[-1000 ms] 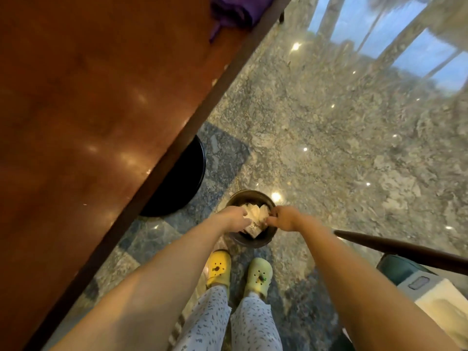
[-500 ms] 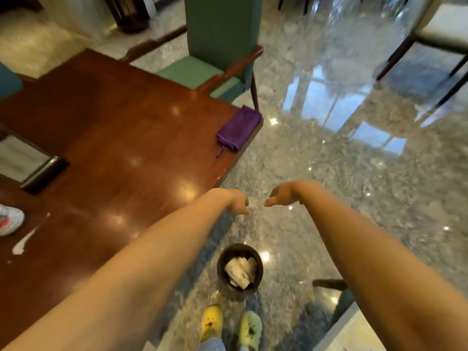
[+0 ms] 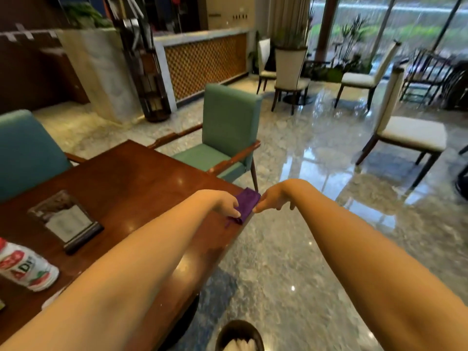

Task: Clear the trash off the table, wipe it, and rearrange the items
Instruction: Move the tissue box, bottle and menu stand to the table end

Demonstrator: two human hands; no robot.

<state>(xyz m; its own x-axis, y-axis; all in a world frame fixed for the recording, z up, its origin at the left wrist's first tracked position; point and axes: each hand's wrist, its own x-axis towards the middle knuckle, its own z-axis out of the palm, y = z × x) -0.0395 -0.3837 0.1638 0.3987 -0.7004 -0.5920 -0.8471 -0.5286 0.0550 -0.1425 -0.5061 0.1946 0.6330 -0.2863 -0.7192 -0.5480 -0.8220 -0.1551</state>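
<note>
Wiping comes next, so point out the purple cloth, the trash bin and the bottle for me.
purple cloth (image 3: 249, 203): head view, middle of its folded top face.
trash bin (image 3: 238, 323): head view, far part of its dark rim.
bottle (image 3: 25, 268): head view, its red and white label.

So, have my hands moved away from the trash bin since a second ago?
Yes. Both have lifted from the bin up to the table corner: left hand at the purple cloth, right hand just beyond the table edge.
</note>
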